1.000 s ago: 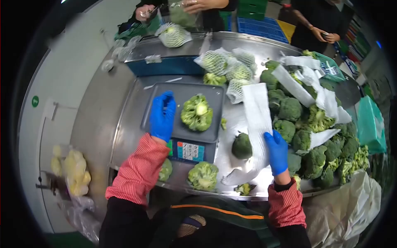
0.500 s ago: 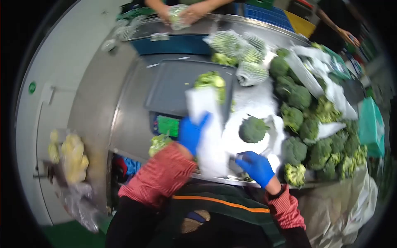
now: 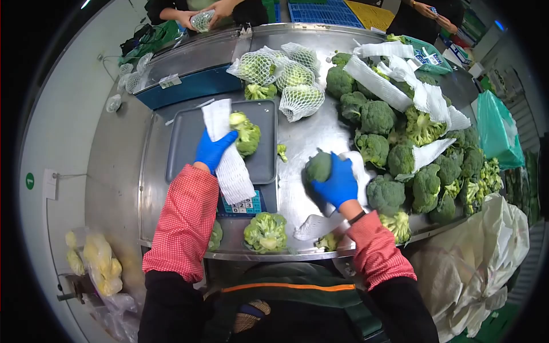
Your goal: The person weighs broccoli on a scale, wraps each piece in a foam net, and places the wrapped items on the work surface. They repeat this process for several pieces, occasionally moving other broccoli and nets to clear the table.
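My left hand [image 3: 214, 150], in a blue glove, is closed on a flattened white foam net sleeve [image 3: 235, 177]. The sleeve lies over the grey tray of a scale [image 3: 189, 137], whose keypad [image 3: 247, 204] shows partly below it. Against the sleeve and my left fingers rests a trimmed broccoli head [image 3: 247, 136], cut stem upward. Over the steel table, my right hand [image 3: 338, 182], also gloved in blue, grips a dark green broccoli head [image 3: 318, 168], slightly blurred. White foam net [image 3: 313, 227] lies beneath and in front of that hand.
A broccoli pile [image 3: 377, 118] with loose foam sleeves [image 3: 377, 83] covers the right side. Netted broccoli heads [image 3: 302, 102] sit behind the scale. A broccoli head [image 3: 266, 231] lies at the front edge. Across the table, a person's hands [image 3: 220, 8] hold a netted item.
My right hand has gone from the front edge to the broccoli head and taken hold of it. My left hand keeps the foam sleeve, now beside the trimmed broccoli. The view has shifted.
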Tool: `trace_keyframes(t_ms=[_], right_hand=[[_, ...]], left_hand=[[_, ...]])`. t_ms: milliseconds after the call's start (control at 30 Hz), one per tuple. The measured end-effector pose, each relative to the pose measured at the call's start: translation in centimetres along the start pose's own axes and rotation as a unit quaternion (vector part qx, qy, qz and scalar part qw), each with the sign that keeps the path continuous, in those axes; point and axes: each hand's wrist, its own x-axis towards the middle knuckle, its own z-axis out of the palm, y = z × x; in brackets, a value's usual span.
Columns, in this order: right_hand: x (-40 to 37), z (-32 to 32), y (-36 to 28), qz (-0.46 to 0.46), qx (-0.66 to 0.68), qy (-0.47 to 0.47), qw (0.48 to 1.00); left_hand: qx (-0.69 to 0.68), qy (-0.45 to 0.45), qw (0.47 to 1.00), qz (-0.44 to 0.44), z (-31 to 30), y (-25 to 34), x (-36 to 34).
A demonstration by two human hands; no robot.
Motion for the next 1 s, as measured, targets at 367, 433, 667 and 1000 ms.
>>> trace_keyframes(t_ms=[367, 433, 667, 1000], right_hand=[[1.7, -2.7, -3.7, 0.172, 0.821, -0.378, 0.391], [2.5, -2.5, -6.4, 0.156, 0.808, -0.406, 0.397], [6.6, 0.5, -15.0, 0.151, 0.689, -0.505, 0.498], [4.1, -2.8, -11.8, 0.082, 0.366, -0.259, 0.890]], left_hand=[[-0.280, -0.017, 0.958, -0.064, -4.7, 0.8, -6.1], [-0.291, -0.041, 0.955, -0.031, -6.0, 1.0, -7.6], [-0.265, -0.161, 0.946, -0.093, -9.1, -0.8, -14.7], [-0.085, -0.266, 0.959, -0.051, -1.5, -1.8, -17.9]])
